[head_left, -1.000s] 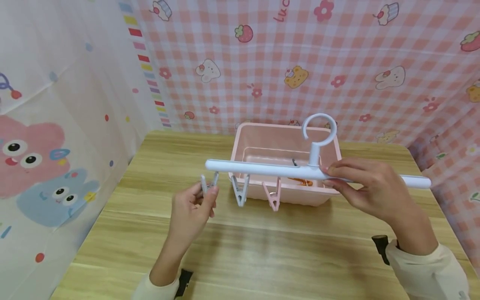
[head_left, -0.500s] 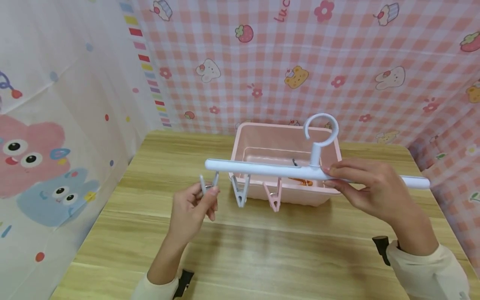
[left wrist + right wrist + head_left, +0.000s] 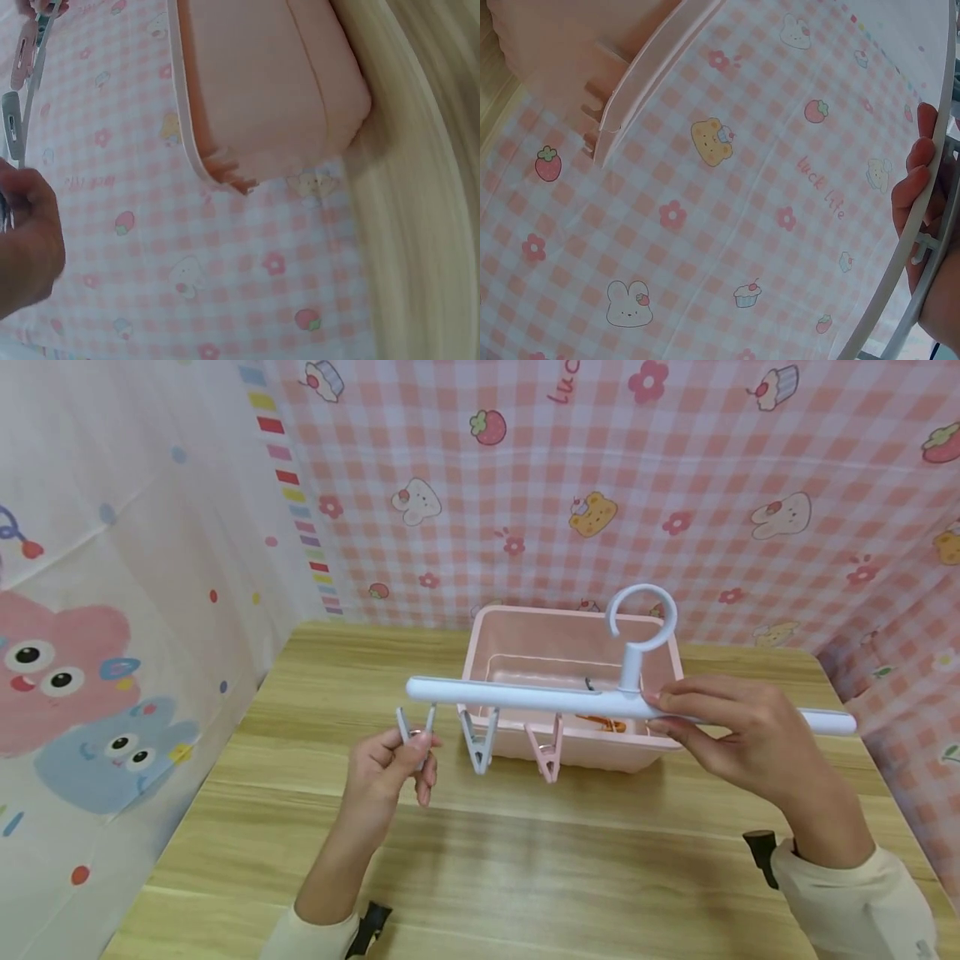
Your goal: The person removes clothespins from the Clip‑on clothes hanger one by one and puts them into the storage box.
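A white hanger (image 3: 517, 693) with a round open hook is held level above the table. My right hand (image 3: 742, 731) grips its bar just right of the hook, thumb below and fingers above. Below the bar hang a grey-blue clothespin (image 3: 480, 747) and a pink clothespin (image 3: 547, 756). Between thumb and fingers my left hand (image 3: 386, 777) pinches another grey-blue clothespin (image 3: 405, 722), its legs spread upward, one tip right at the bar's left end. The left wrist view shows the grey clothespin (image 3: 13, 124) and the pink clothespin (image 3: 22, 60) side by side.
Behind the hanger a pink plastic bin (image 3: 480, 643) stands on the wooden table (image 3: 525, 877). An orange clothespin (image 3: 603, 723) and a dark item lie in it. A pink checked cloth (image 3: 525, 468) covers the back wall, with a white printed curtain (image 3: 187, 527) at left.
My left thumb and fingers have shifted slightly on the clothespin, and its legs have moved a little left. The hanger has slid slightly left; the right hand keeps its grip.
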The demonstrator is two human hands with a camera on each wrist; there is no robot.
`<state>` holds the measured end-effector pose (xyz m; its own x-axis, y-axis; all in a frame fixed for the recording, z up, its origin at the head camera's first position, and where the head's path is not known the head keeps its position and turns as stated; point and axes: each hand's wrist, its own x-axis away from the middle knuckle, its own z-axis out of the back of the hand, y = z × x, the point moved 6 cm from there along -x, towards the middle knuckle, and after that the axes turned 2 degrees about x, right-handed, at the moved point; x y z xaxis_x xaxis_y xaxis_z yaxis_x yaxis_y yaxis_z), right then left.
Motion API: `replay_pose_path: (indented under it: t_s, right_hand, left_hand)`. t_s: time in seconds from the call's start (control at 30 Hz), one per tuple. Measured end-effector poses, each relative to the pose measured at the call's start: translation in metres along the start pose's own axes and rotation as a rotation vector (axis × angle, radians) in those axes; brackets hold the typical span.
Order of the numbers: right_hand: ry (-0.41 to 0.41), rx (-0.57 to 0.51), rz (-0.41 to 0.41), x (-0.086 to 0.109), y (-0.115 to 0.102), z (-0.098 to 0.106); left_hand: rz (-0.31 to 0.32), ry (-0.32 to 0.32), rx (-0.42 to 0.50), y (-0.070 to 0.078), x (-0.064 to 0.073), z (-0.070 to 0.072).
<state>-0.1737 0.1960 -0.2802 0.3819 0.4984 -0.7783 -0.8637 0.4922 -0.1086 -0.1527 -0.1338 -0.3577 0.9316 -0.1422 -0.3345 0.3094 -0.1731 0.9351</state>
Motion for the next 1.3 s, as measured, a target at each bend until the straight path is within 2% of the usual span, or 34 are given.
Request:
replay_pose_path:
  t_s: [0.13,0.33,0.4,0.47,0.5,0.57,0.7,0.8,0.93,1.03,1.07,1.13,1.2,1.3]
  right_hand:
    - [-0.011,0.021,-0.004,0.000,0.000,-0.001]
    - [-0.038,0.030,-0.006,0.000,0.000,-0.003]
    - [-0.042,0.025,-0.009,-0.001,-0.001,-0.004]
    - [-0.046,0.021,-0.020,-0.001,-0.001,-0.004]
    - [-0.050,0.022,-0.028,-0.001,-0.001,-0.003]
    - [-0.053,0.019,-0.040,-0.001,-0.001,-0.003]
    - [-0.042,0.000,-0.039,0.000,0.001,-0.002]
    - [-0.023,-0.035,-0.034,0.000,0.002,-0.002]
    - [0.011,-0.078,-0.051,0.000,0.002,-0.003]
    - [0.031,-0.093,-0.057,0.001,0.003,-0.003]
    - [0.032,-0.094,-0.057,0.001,0.003,-0.003]
    - [0.031,-0.089,-0.056,0.001,0.003,-0.002]
    - [0.023,-0.078,-0.050,0.001,0.003,-0.002]
    - [0.001,-0.048,-0.034,0.000,0.002,-0.002]
  left_hand:
    - [-0.143,0.109,-0.260,0.007,0.000,0.002]
    - [-0.469,0.210,-0.711,0.020,0.003,-0.001]
    - [-0.553,0.226,-0.818,0.021,0.004,-0.004]
    - [-0.585,0.237,-0.854,0.022,0.005,-0.005]
    - [-0.566,0.233,-0.833,0.022,0.005,-0.004]
    - [-0.484,0.212,-0.723,0.019,0.003,-0.002]
    - [-0.258,0.135,-0.334,0.013,0.000,0.002]
    - [-0.132,0.058,-0.102,0.009,-0.001,0.003]
    - [-0.006,-0.064,0.171,0.003,0.000,0.001]
    - [0.034,-0.135,0.321,0.000,0.000,-0.001]
    - [0.038,-0.141,0.334,0.000,0.000,-0.001]
    - [0.021,-0.119,0.285,0.001,0.000,-0.001]
    - [-0.016,-0.062,0.168,0.003,-0.001,0.000]
    - [-0.117,0.043,-0.062,0.008,-0.002,0.002]
